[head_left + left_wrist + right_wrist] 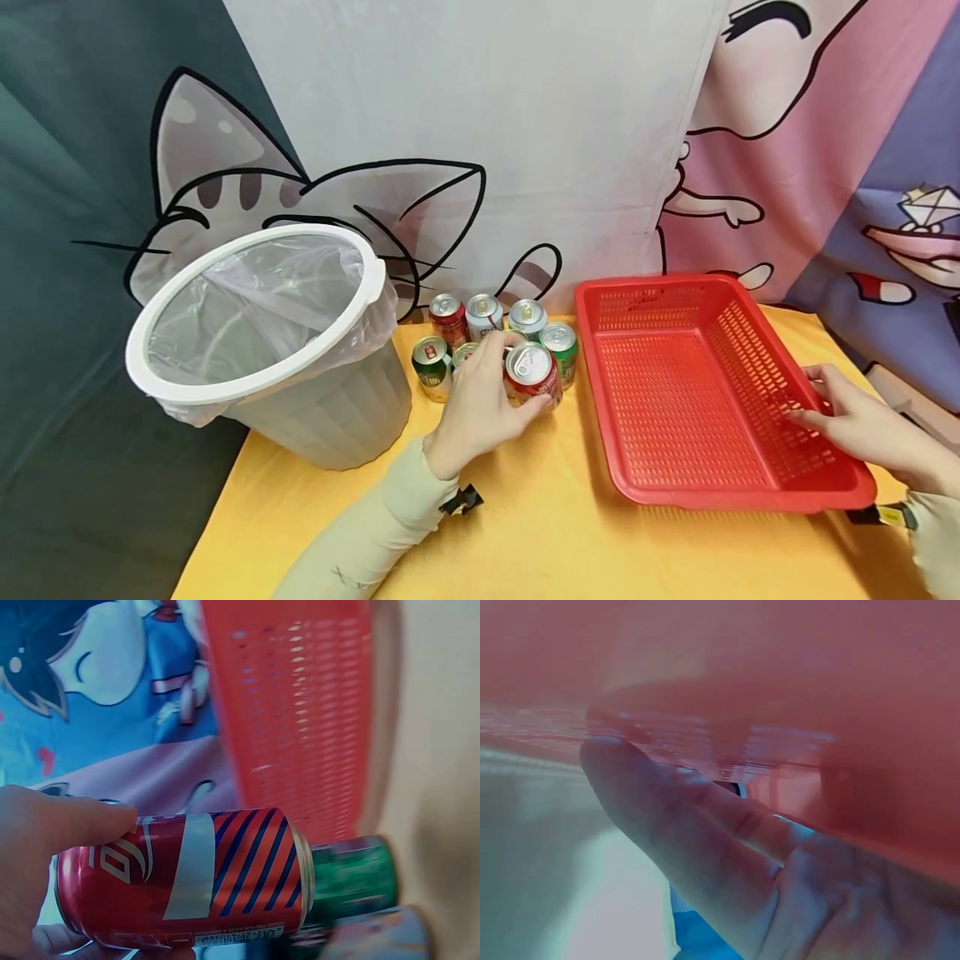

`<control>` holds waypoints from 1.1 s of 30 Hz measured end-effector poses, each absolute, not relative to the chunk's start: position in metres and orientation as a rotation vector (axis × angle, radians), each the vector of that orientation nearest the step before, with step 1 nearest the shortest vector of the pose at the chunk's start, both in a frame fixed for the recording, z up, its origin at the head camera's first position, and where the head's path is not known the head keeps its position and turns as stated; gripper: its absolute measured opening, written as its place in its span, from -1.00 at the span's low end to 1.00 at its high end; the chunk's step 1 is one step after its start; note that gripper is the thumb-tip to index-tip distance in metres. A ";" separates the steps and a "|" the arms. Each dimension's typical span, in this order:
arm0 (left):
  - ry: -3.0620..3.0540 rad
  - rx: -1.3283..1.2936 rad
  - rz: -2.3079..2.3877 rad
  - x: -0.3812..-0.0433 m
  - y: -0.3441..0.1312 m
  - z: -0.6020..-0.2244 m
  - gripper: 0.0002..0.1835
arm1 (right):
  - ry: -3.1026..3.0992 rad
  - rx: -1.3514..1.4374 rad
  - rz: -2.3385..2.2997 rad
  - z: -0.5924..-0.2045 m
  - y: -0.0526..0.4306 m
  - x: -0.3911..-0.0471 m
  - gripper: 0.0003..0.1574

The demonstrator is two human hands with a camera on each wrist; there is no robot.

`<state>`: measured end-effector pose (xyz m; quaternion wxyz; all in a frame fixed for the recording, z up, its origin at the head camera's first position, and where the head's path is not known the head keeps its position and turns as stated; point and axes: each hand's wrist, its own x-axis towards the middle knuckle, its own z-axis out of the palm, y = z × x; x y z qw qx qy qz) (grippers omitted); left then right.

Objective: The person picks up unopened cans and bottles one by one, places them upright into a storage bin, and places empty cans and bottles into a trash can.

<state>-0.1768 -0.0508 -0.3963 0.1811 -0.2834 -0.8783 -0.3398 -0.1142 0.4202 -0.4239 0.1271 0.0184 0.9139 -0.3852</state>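
Note:
My left hand (480, 404) grips a red soda can (534, 375) between thumb and fingers. In the left wrist view that can (180, 877) lies sideways across the picture, showing a silver band and dark stripes. Close around the hand stand several other cans: a red can (447, 319), two pale cans with silver tops, a green can (561, 350) and a dark green-and-gold can (431, 367). The hand partly hides others. My right hand (862, 421) holds the right rim of a red plastic basket (600, 400), its thumb over the inner side.
To the left stands a pale bin (337, 417) with a white rim and a clear bag liner, tilted in this view. A yellow cloth (540, 533) covers the table. Behind it hangs a cartoon-printed curtain (562, 125). The basket's inside shows only its slotted floor.

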 end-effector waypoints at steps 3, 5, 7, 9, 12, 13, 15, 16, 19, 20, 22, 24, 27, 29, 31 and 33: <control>-2.427 -0.812 -0.977 -0.181 -0.051 -0.382 -0.18 | 2.655 0.032 -1.133 -0.424 0.422 -0.109 -0.26; -2.397 -0.816 -0.991 -0.184 -0.051 -0.373 -0.17 | 2.652 0.016 -1.157 -0.426 0.421 -0.107 -0.27; -2.373 -0.829 -1.018 -0.187 -0.050 -0.365 -0.18 | 2.638 -0.008 -1.191 -0.427 0.420 -0.106 -0.28; -2.364 -0.834 -1.037 -0.190 -0.047 -0.358 -0.21 | 2.627 -0.019 -1.190 -0.428 0.420 -0.105 -0.29; -2.367 -0.837 -1.057 -0.195 -0.039 -0.346 -0.23 | 2.575 -0.005 -1.192 -0.427 0.424 -0.109 -0.32; -2.372 -0.837 -1.059 -0.198 -0.035 -0.342 -0.24 | 2.551 0.000 -1.194 -0.427 0.427 -0.112 -0.33; -2.380 -0.845 -1.061 -0.203 -0.027 -0.335 -0.23 | 2.493 -0.006 -1.215 -0.426 0.434 -0.117 -0.39; -2.382 -0.851 -1.066 -0.207 -0.022 -0.332 -0.23 | 2.466 -0.011 -1.226 -0.425 0.438 -0.120 -0.44; -2.407 -0.863 -1.051 -0.219 -0.005 -0.328 -0.24 | 2.416 -0.060 -1.257 -0.424 0.448 -0.129 -0.50; -2.422 -0.865 -1.038 -0.223 0.001 -0.329 -0.24 | 2.407 -0.077 -1.262 -0.424 0.450 -0.132 -0.50; -2.456 -0.861 -1.015 -0.232 0.012 -0.331 -0.24 | 2.400 -0.098 -1.271 -0.425 0.451 -0.138 -0.45; -2.497 -0.853 -0.971 -0.240 0.023 -0.334 -0.24 | 2.392 -0.106 -1.277 -0.426 0.449 -0.142 -0.34; -2.535 -0.863 -0.956 -0.251 0.037 -0.341 -0.24 | 2.405 -0.113 -1.273 -0.429 0.445 -0.145 -0.24; -2.558 -0.878 -0.950 -0.256 0.045 -0.347 -0.26 | 2.409 -0.116 -1.277 -0.429 0.443 -0.145 -0.20; -2.582 -0.896 -0.944 -0.260 0.053 -0.353 -0.26 | 2.433 -0.128 -1.277 -0.430 0.441 -0.143 -0.21; -2.615 -0.902 -0.925 -0.264 0.059 -0.359 -0.25 | 2.472 -0.145 -1.267 -0.431 0.441 -0.141 -0.24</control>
